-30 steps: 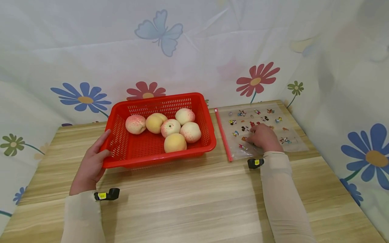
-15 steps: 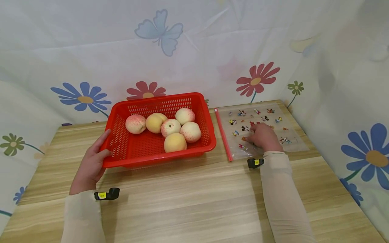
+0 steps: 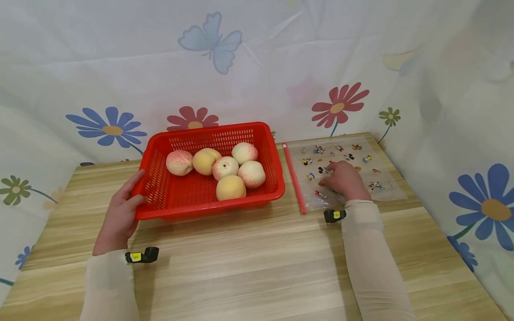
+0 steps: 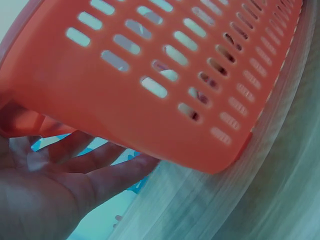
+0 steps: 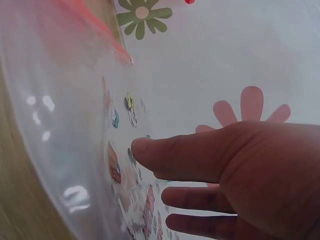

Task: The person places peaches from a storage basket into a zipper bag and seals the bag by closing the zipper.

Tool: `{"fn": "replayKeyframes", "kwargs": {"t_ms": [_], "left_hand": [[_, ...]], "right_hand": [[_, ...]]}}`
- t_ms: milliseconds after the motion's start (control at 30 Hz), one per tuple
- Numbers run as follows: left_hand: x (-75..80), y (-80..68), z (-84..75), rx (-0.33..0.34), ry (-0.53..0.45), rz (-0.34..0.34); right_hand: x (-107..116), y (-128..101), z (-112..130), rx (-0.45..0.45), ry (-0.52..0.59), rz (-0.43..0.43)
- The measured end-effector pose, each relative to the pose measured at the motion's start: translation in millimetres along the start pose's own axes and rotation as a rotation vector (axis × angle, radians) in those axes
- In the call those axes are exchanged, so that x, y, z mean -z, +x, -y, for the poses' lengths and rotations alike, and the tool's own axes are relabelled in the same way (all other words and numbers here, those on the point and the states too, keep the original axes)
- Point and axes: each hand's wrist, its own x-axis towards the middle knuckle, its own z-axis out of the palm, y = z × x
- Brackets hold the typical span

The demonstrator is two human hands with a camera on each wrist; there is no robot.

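A red slotted plastic basket (image 3: 192,206) holds several peaches, some yellow (image 3: 230,187) and some whitish with pink speckles (image 3: 252,174). My left hand (image 3: 119,216) rests at the basket's left end, thumb and fingertips against the rim. In the left wrist view its fingers (image 4: 120,172) stretch fairly straight along the end wall, their tips partly behind it. On the right lies a clear zip bag (image 3: 385,194) with a red zip strip and small cartoon prints. My right hand (image 3: 347,180) is over the bag's middle; its extended fingers touch or hover at the plastic, and hold nothing visible.
The wood-grain table (image 3: 241,272) is beneath everything. A flower-patterned white cloth (image 3: 257,62) stands as a wall behind and at both sides. Black wrist cameras (image 3: 335,216) sit at both cuffs.
My right hand has shifted very slightly left over the bag, along with a small shift of the whole view. The left hand, basket and peaches look the same.
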Motion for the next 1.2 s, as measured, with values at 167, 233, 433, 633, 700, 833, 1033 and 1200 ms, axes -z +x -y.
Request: {"fn": "replayKeyframes", "kwargs": {"t_ms": [167, 233, 433, 633, 700, 833, 1033, 1200], "left_hand": [[-1.9, 0.8, 0.1, -0.003, -0.027, -0.075], [-2.7, 0.7, -0.3, 0.005, -0.032, -0.088], [-4.1, 0.0, -1.7, 0.029, -0.028, -0.109], [-4.2, -0.4, -1.8, 0.035, -0.034, -0.103], [-4.1, -0.3, -1.8, 0.033, -0.034, -0.099], [-3.7, -0.1, -1.8, 0.034, -0.036, -0.096], [-3.0, 0.1, -1.4, 0.037, -0.04, -0.09], [-2.5, -0.3, -1.4, 0.036, -0.045, -0.084]], "right_hand": [[-2, 2, 4, 0.007, 0.014, -0.005], [-3, 3, 6, 0.009, 0.027, -0.005], [-9, 6, 13, 0.034, 0.018, -0.015], [-14, 6, 19, 0.07, -0.015, -0.028], [-15, 5, 21, 0.08, -0.017, -0.031], [-17, 5, 23, 0.082, -0.01, -0.04], [-21, 6, 25, 0.114, 0.001, -0.061], [-25, 6, 29, 0.13, 0.006, -0.07]]}}
